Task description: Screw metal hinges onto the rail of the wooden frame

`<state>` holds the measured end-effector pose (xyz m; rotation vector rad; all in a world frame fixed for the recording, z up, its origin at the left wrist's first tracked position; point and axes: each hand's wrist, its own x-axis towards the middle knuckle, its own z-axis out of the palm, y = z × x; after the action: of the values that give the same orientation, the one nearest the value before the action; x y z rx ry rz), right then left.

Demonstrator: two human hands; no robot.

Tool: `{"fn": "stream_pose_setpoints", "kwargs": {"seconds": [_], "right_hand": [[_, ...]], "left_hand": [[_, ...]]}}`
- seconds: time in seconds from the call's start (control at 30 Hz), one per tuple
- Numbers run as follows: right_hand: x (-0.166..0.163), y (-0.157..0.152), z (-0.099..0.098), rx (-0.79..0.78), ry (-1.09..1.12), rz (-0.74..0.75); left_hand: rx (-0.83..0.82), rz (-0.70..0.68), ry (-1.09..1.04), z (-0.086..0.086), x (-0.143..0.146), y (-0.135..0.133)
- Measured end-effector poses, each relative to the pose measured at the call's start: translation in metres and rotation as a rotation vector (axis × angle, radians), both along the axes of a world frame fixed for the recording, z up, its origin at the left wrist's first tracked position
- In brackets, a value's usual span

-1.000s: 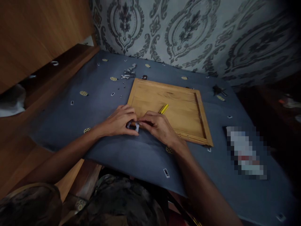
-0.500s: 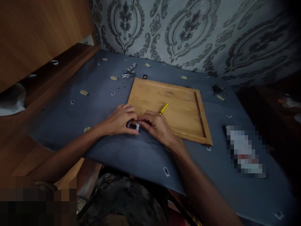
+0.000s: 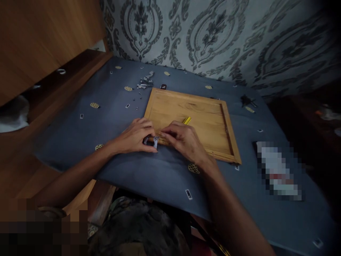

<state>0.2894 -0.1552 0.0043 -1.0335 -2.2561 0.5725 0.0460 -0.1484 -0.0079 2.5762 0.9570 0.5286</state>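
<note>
A framed wooden panel (image 3: 197, 110) lies flat on the table. At its near left corner my left hand (image 3: 137, 135) is closed around a small silvery metal bracket (image 3: 155, 141), thumb below and fingers on top along the panel's edge. Just right of the bracket, my right hand (image 3: 183, 137) hovers over the near edge with thumb and fingertips pinched together. Whatever is in that pinch is too small to make out. Partly behind the right hand, a yellow stick-like tool (image 3: 187, 120) rests on the panel.
Metal fittings (image 3: 145, 82) lie in a heap behind the panel's left corner, with several tiny screws (image 3: 137, 107) nearby. A small dark object (image 3: 163, 86) sits at the back edge. Black pieces (image 3: 247, 101) lie far right. A blurred-out packet (image 3: 278, 170) is at right.
My right hand has drawn slightly right and up from the bracket, showing more of it and the panel's near edge. My left hand stays in place.
</note>
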Motion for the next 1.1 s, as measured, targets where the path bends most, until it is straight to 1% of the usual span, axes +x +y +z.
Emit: {"fn": "stream_pose_setpoints", "kwargs": {"seconds": [0.13, 0.23, 0.3, 0.43, 0.77, 0.97, 1.1], "right_hand": [[0.003, -0.006, 0.004, 0.03, -0.112, 0.063], [0.001, -0.013, 0.001, 0.08, -0.183, 0.089], [0.0, -0.017, -0.001, 0.116, -0.193, 0.089], [0.001, -0.017, -0.005, 0.152, -0.18, 0.103], [0.002, -0.015, -0.011, 0.163, -0.164, 0.108], [0.0, -0.014, -0.01, 0.199, -0.1, 0.122], [0.0, -0.013, -0.01, 0.168, -0.051, 0.108]], "left_hand": [[-0.008, 0.004, 0.009, 0.001, 0.0, 0.0], [-0.01, 0.0, 0.019, 0.003, 0.0, 0.0], [-0.01, -0.004, 0.023, 0.005, 0.001, -0.001], [-0.018, 0.003, 0.018, 0.005, 0.001, -0.001], [-0.026, -0.004, -0.015, 0.002, 0.0, -0.002], [-0.022, 0.012, -0.032, 0.003, 0.002, -0.005], [0.009, 0.019, -0.031, 0.003, 0.005, -0.007]]}}
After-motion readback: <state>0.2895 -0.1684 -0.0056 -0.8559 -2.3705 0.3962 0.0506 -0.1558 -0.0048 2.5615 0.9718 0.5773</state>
